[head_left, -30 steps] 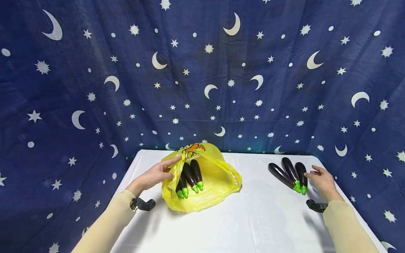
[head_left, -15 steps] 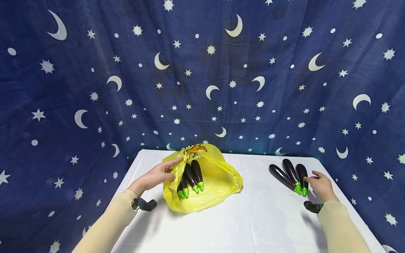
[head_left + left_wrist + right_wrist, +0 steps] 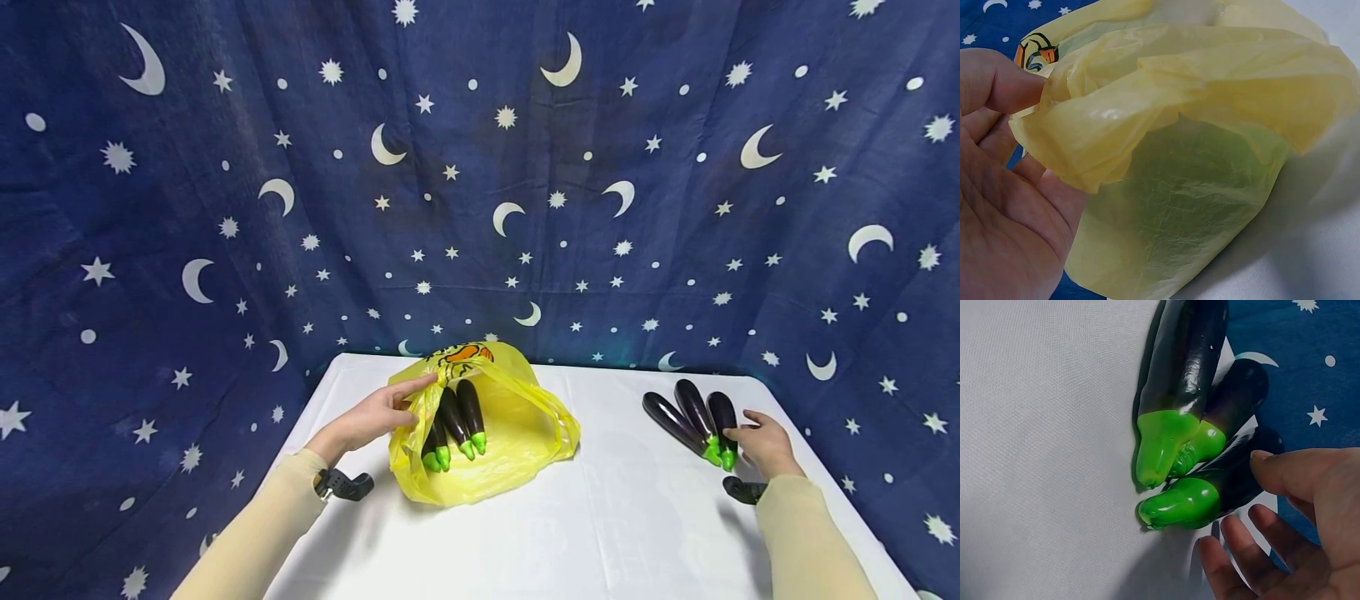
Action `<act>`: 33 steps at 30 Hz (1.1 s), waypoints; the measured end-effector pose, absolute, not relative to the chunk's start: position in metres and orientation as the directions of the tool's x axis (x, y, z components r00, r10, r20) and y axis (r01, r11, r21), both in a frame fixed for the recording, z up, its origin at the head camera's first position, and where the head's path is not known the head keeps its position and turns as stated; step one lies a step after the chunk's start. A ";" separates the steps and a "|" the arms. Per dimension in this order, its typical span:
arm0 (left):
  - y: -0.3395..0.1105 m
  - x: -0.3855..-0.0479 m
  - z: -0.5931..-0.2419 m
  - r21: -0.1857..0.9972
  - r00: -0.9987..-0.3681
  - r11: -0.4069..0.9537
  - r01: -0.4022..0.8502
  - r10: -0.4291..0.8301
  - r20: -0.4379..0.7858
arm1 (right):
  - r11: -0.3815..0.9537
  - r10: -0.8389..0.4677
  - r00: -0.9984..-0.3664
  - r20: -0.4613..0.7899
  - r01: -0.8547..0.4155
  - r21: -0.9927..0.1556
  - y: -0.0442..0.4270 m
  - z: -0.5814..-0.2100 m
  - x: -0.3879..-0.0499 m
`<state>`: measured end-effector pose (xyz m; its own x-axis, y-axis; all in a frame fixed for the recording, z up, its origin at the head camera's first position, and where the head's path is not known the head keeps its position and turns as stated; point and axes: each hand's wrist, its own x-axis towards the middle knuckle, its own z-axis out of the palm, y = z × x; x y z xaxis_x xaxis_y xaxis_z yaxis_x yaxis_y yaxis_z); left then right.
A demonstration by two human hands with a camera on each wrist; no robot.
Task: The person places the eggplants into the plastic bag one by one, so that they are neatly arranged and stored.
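Three eggplants lie loose on the tabletop (image 3: 600, 517) toward its far right corner. They fan out, blunt ends pointing at the far edge and green caps gathered on the side of the near edge. The right eggplant (image 3: 720, 412) is the one closest to the right edge. The left eggplant (image 3: 670, 417) and the middle eggplant (image 3: 693, 407) sit just beside it, their caps overlapping in the right wrist view.

The right hand (image 3: 768, 443) is at the right eggplant, thumb over its dark body and the other fingers spread along its side. Its grip is released, not closed round the eggplant; whether the fingers touch it I cannot tell.

Left of the tabletop's middle, near the far edge, a yellow plastic bag (image 3: 517, 425) lies on its side, its mouth gaping toward the near edge. Inside, along its left wall, is a row of bagged eggplants (image 3: 471, 408) with four green caps showing. The left hand (image 3: 363, 427) pinches the left side of the bag's rim, index finger stretched along the top.

Both arms wear cream sleeves (image 3: 813, 533) and a black wrist device (image 3: 347, 485). Beyond the far edge hangs a dark blue curtain (image 3: 480, 287) with white moons and stars.
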<state>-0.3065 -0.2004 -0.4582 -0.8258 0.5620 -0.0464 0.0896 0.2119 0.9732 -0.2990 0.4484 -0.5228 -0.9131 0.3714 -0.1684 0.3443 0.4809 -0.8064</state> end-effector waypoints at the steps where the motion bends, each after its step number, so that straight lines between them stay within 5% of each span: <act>1: -0.200 -0.307 -0.459 0.973 -0.825 0.211 0.090 0.563 -0.046 | 0.489 0.370 -0.914 -0.164 0.342 -0.803 0.450 -0.524 -0.299; 13: -0.199 -0.309 -0.460 0.966 -0.835 0.241 0.090 0.547 -0.059 | 0.565 0.338 -0.933 -0.125 0.307 -0.766 0.457 -0.529 -0.300; 25: -0.202 -0.308 -0.461 0.966 -0.836 0.243 0.084 0.545 -0.065 | 0.490 0.171 -0.915 -0.366 0.401 -0.774 0.478 -0.521 -0.292; 33: -0.202 -0.309 -0.463 0.964 -0.832 0.252 0.084 0.550 -0.071 | 0.550 0.180 -0.909 -0.375 0.409 -0.728 0.485 -0.522 -0.285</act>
<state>-0.3085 -0.2021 -0.4630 -0.8324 0.5497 -0.0708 0.0843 0.2518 0.9641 -0.2847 0.4846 -0.5225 -0.9092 0.1805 -0.3752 0.4095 0.5501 -0.7278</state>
